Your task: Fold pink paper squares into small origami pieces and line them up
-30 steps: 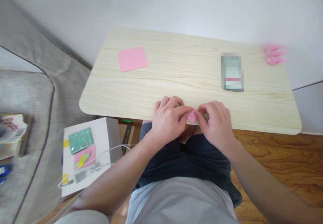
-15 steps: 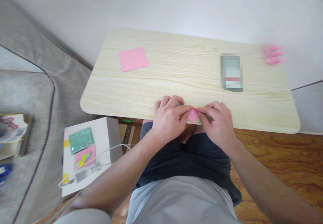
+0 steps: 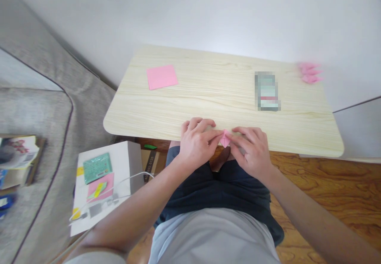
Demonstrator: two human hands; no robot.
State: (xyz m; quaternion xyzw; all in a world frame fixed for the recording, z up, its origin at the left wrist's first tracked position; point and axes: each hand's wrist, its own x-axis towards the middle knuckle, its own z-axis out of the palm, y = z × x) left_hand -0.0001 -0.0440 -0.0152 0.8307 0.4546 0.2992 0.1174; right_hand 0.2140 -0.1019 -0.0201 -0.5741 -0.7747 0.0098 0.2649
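Between my two hands, at the table's front edge, is a small folded pink paper (image 3: 225, 139), diamond-shaped with crease lines across it. My left hand (image 3: 198, 140) pinches its left corner between thumb and forefinger, the other fingers curled over the tabletop. From the other side, my right hand (image 3: 251, 148) holds its right edge with thumb and fingertips. The fingertips hide parts of the paper's sides.
On the pale wooden table (image 3: 205, 93) lie a pink paper stack (image 3: 162, 77), a blurred-out phone-like object (image 3: 267, 91) and several folded pink paper pieces (image 3: 310, 73). A white box (image 3: 117, 153) at lower left carries a green packet (image 3: 97, 168) and cables.
The view has shifted slightly. My right hand's fingers have moved in over the paper's right side, and the paper is turned a little. My left hand keeps its pinch.
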